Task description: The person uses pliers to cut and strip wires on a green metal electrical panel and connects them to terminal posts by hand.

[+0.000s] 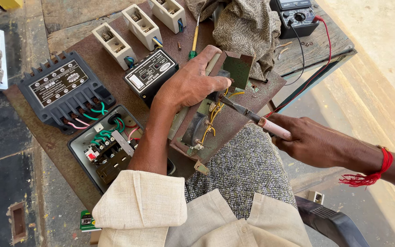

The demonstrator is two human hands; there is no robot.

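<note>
Left hand (190, 84) fingers grip circuit board (238, 68), hiding part; right hand (307, 139) fingers clamp soldering iron (257, 118).

**Both hands closed, meeting at centre**

I see my left hand (189, 84) reaching forward from a cream sleeve, knuckles up, fingers curled downward in a grip. My right hand (305, 139) comes in from the right, fingers wrapped shut, thumb on top, red thread around the wrist.
</note>
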